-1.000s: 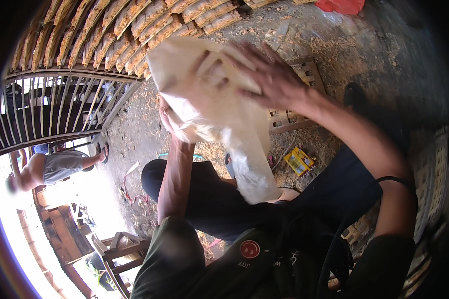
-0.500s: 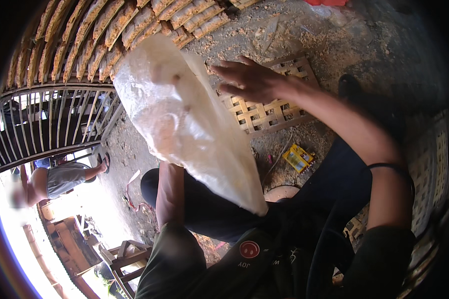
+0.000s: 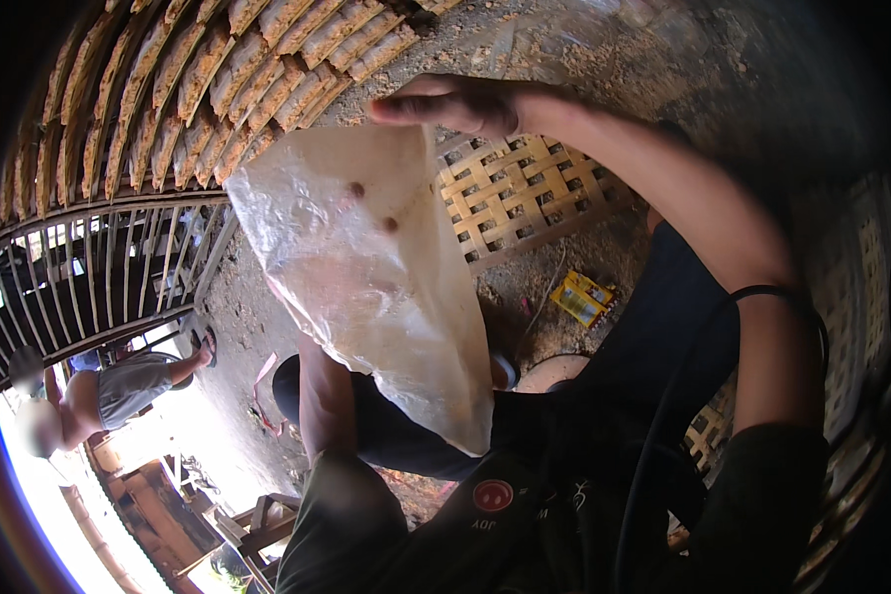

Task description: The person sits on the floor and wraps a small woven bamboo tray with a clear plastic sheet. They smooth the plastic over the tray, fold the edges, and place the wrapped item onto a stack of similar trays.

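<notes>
A cloudy, translucent plastic bag (image 3: 366, 307) hangs in front of me, wide at the top and narrowing to a corner above my lap. Two brown spots show on it. My left forearm (image 3: 327, 396) rises behind the bag; the hand shows only as a faint skin-toned patch through the plastic, its fingers hidden. At the bag's upper edge is my right hand (image 3: 455, 107), fingers stretched out to the left and held close together. It overlaps the rim, though whether it presses on it I cannot tell.
Rows of long, crumbly orange-brown slabs (image 3: 257, 89) lean at the upper left above a slatted wooden rack (image 3: 99, 257). A woven bamboo panel (image 3: 525, 193) lies on the littered floor near a yellow packet (image 3: 582, 299). Another person (image 3: 139, 386) is at the left.
My right hand has moved up and left to the bag's top edge. The bag has swung more upright, its lower corner shifting left and down. My left forearm has shifted slightly left.
</notes>
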The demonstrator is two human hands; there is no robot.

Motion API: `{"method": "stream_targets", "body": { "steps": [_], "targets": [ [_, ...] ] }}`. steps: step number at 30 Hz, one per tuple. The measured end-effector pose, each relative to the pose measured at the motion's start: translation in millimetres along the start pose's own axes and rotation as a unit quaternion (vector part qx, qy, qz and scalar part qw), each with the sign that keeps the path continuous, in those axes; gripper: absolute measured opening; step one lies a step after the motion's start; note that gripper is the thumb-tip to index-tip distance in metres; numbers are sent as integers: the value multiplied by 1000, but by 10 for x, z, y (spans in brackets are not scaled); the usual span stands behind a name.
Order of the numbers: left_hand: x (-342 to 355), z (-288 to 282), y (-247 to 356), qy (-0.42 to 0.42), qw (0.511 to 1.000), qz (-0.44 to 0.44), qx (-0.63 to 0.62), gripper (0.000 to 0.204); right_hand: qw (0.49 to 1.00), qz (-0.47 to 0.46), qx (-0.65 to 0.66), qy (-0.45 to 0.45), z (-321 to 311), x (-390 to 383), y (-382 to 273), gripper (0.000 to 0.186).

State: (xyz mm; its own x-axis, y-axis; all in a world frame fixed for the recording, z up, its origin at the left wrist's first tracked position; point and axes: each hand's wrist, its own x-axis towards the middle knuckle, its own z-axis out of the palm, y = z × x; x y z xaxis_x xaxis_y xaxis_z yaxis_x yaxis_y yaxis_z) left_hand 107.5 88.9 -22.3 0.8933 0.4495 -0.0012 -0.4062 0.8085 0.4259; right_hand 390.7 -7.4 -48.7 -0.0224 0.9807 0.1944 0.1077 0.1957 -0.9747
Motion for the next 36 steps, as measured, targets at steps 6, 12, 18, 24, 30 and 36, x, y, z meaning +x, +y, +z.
{"method": "stream_targets", "body": {
  "steps": [6, 12, 18, 24, 30, 36],
  "targets": [
    [-168, 10, 561, 51, 991, 63, 109, 69, 965, 101, -162, -177, -552, -168, -23, 61],
    [-52, -202, 1134, 255, 857, 74, 442, 69, 985, 63, -149, -59, -824, -428, 12, 33],
    [-131, -19, 1077, 252, 506, 120, 816, 84, 987, 54, -147, -37, -873, -319, -256, 20],
    [515, 614, -54, -108, 467, 55, 876, 98, 954, -2, -275, -121, -542, -293, -525, 28],
    [756, 289, -409, -75, 683, -237, 686, 56, 878, -121, -462, -26, -482, -366, -591, 26],
    [613, -70, -576, 58, 942, -173, 282, 54, 815, -230, -496, 190, -112, -520, -280, 47]
  ]
}}
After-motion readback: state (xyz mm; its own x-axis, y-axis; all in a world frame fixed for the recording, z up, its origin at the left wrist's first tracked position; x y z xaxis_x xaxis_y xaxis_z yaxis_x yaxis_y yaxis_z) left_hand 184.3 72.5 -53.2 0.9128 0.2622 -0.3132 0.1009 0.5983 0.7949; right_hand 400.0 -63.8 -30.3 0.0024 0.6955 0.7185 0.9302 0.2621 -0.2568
